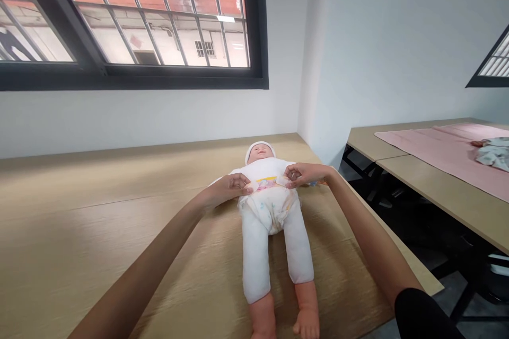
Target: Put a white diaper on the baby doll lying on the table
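Observation:
A baby doll [256, 259] in white clothing and a white cap lies on its back on the wooden table [99, 233], its bare feet toward me. Around its hips is a white diaper [271, 209] with a yellow and pink patterned waistband. My left hand [237, 184] pinches the diaper's waist edge at the doll's left-hand side in the picture. On the opposite side, my right hand [294, 175] has its fingers closed on the other end of the waistband. Both hands rest close against the doll's belly.
Beyond the table are a wall and a barred window [167, 21]. At the right stands a second table [429, 190] with a pink cloth [441, 151] and a crumpled pale patterned cloth [495, 153] on it. A small colourful item lies partly hidden behind my right wrist.

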Demonstrator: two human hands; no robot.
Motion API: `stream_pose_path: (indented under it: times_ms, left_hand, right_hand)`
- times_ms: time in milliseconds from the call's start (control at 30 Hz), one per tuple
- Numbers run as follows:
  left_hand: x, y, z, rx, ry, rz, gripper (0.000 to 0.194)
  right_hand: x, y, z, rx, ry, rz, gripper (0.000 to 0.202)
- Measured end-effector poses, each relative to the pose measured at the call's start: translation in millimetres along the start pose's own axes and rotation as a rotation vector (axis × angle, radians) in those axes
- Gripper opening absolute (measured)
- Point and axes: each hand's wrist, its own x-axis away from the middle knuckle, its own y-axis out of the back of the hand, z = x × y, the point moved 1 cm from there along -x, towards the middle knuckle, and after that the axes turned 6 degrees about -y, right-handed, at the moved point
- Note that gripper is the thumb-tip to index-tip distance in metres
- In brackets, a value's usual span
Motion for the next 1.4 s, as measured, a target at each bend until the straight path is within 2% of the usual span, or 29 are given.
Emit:
stream_pose_path:
  times_ms: [100,333,600,767,867,967,1400]
  left_hand:
    - [0.2,-2.2,1.1,0.049,-0.012,0.056,0.039]
    - [3.0,-5.9,-7.9,0.106,0.011,0.052,0.039]
    - [-0.1,-1.2,0.9,-0.003,0.006,0.044,0.044]
    - [-0.8,-0.8,2.0,-0.011,0.014,0.042,0.047]
    - [-0.9,-0.6,1.2,-0.026,0.007,0.022,0.047]
    - [-0.9,-0.3,0.0,-0.032,-0.003,0.009,0.046]
    - [-1.8,0.1,3.3,-0.032,0.008,0.046,0.041]
  right_hand:
    - [-1.1,-0.8,-1.3,-0.044,0.066,0.011,0.039]
    - [-4.4,-1.5,-8.4,-0.211,0.175,0.038,0.05]
    - [-5.0,-6.6,-6.6,-0.341,0.166,0.016,0.061]
    - [-5.9,-4.1,-7.9,-0.242,0.101,-0.015,0.064]
    - [-8.5,-1.1,-10.7,-0.167,0.078,0.014,0.064]
    - [-10.0,-0.1,-11.4,-0.157,0.083,0.049,0.065]
    - [-6.5,-2.7,-8.4,-0.104,0.098,0.053,0.059]
